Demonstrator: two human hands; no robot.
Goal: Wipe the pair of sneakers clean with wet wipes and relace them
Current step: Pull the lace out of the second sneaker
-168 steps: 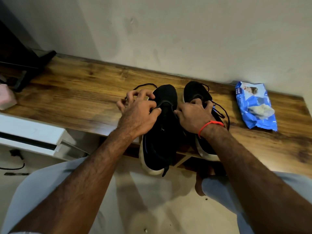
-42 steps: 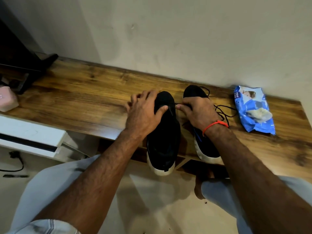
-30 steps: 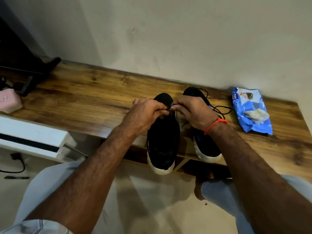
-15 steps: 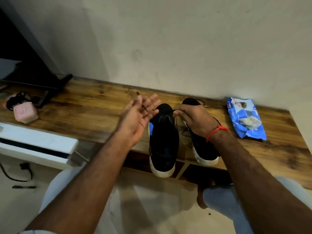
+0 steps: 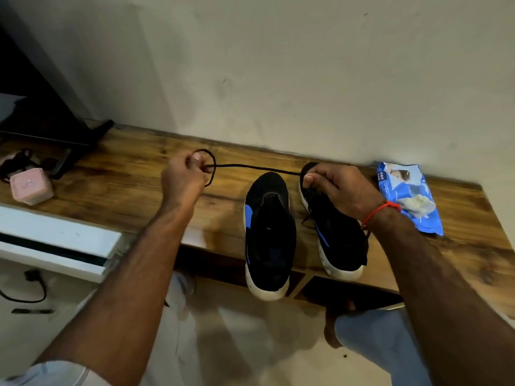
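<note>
While your left hand (image 5: 182,178) pinches the thin black lace (image 5: 250,166) at nine o'clock and your right hand (image 5: 338,188) grips it over the black sneaker (image 5: 333,232) — keep it taut, draw evenly.

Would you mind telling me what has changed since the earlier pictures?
The left hand has moved left, away from the sneakers, now gripping the black lace, drawn taut across to the right hand, which still pinches it above the right sneaker. Both sneakers, including the left sneaker, and the wipes pack have stayed put on the shelf.
</note>
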